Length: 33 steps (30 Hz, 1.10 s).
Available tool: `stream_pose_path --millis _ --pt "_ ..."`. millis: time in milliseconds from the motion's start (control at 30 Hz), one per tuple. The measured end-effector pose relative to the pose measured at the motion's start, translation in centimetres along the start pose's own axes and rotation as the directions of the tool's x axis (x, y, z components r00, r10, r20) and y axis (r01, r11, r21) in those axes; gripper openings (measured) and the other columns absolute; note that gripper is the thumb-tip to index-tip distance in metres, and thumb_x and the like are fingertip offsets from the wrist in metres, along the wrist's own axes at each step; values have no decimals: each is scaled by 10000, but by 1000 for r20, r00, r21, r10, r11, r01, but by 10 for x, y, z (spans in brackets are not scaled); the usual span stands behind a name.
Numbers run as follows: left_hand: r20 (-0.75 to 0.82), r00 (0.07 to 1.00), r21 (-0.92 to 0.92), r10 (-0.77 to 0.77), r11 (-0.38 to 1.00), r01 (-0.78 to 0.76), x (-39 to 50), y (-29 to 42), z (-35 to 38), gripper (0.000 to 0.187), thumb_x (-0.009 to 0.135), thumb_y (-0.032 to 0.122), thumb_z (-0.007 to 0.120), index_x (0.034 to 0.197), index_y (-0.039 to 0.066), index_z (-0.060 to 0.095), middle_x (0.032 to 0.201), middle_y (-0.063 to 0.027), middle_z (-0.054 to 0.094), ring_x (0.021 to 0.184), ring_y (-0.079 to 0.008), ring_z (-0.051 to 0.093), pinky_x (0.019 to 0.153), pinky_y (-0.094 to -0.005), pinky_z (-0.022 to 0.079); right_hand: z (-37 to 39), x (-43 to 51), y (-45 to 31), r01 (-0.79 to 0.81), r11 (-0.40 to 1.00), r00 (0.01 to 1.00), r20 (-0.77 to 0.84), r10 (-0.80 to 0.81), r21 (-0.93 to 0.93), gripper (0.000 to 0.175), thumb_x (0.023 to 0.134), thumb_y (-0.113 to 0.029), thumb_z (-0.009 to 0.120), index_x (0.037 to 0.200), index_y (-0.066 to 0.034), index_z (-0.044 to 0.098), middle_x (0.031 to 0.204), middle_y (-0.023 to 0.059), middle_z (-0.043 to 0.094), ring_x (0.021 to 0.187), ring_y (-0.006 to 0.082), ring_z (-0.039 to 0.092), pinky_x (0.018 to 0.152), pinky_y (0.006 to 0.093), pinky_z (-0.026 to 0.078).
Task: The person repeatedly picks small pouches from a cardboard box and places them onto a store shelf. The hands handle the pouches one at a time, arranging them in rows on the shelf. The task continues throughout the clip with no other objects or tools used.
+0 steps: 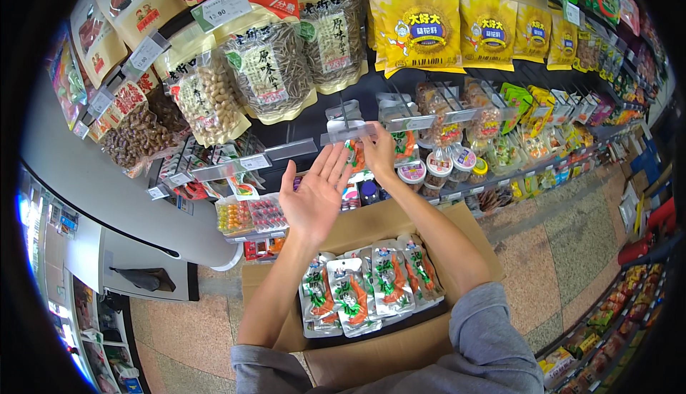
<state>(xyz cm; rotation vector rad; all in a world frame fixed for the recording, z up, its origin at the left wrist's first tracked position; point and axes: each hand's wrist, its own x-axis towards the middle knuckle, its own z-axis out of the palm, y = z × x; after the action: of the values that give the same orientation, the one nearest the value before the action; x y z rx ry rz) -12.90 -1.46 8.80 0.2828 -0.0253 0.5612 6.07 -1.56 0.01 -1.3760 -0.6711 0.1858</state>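
Note:
My left hand is held palm up below a display hook, its fingers stretched out and nothing lying on the palm. At the right end of a clear plastic label holder on the hook's tip, my right hand grips the edge with its fingertips. Silver snack pouches hang on that hook behind the holder. Between my hands part of an orange-printed pouch shows; the rest is hidden. Beneath my forearms, an open cardboard box holds several silver pouches with orange and green print.
Large bags of seeds and yellow snack bags hang above. Lidded tubs stand on the lower shelf to the right. A rounded white panel curves along the left. Another stocked shelf is at the lower right. Tiled floor shows between.

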Motion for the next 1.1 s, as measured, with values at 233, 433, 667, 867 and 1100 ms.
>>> stream_pose_path --millis 233,433,667,867,1100 --pt "-44 999 11 -4 1000 5 0 -4 -7 785 1017 473 379 1508 -118 218 1576 -251 298 1476 -328 301 1236 -445 222 6 -1 0 68 987 996 -55 -76 -145 130 934 -83 635 1026 9 646 838 91 718 776 155 701 676 304 534" --pt "-61 998 48 -11 999 14 0 -9 -13 786 1008 476 408 1500 -114 241 1559 -247 332 1467 -331 321 1219 -444 254 17 8 25 132 991 983 -127 -135 -32 124 914 -72 643 993 23 634 763 139 692 657 243 687 633 375 522" --pt "-74 997 29 -31 999 33 2 -10 -23 791 1004 461 433 1507 -109 214 1576 -251 297 1471 -334 308 1232 -454 232 21 5 37 132 986 983 -113 -144 -101 171 919 -91 647 1049 17 619 939 184 656 848 337 664 759 422 528" --pt "-68 996 55 -51 997 55 7 -10 -25 817 993 462 447 1518 -105 183 1576 -249 298 1472 -334 308 1222 -461 250 18 -4 30 164 965 978 -92 -186 -206 283 943 -134 640 1177 13 575 1145 218 595 1061 391 583 942 449 458" --pt "-62 995 75 -76 994 80 -5 -7 -33 801 997 459 432 1515 -105 199 1587 -247 280 1482 -331 291 1227 -456 239 5 -26 12 138 950 986 -49 -157 -280 476 950 -171 661 1310 92 493 1227 246 544 1142 403 537 1002 435 428"
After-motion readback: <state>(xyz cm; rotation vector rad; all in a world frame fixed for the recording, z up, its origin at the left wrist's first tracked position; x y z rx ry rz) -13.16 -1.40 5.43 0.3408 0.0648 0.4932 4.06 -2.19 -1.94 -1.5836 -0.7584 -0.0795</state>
